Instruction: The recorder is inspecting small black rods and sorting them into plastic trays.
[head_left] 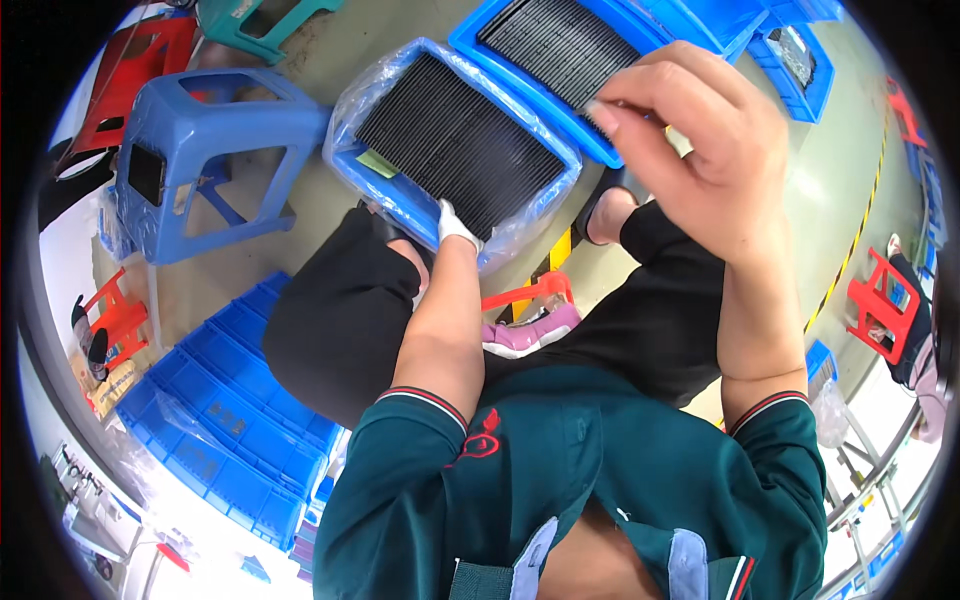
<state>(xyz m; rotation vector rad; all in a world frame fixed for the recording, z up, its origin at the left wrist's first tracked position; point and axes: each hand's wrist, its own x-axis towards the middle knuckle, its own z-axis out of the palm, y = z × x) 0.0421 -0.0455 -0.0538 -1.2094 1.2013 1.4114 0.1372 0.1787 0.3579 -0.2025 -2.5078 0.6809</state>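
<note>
At the lined blue bin (402,208), gloved left hand (456,224) right at the black strips (450,140)!
Strips lie in rows inside; can't tell whether it grasps any. Raised right hand (720,140): thumb and forefinger close, contents unclear. Best keep touch light, liner (530,230) aside.

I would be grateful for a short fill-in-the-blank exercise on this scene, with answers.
The white-gloved hand is the person's ____ one; the other hand is bare.
The strips in the plastic-lined bin are coloured ____.
The large stool just left of this bin is coloured ____.
Missing words: left; black; blue.
</note>
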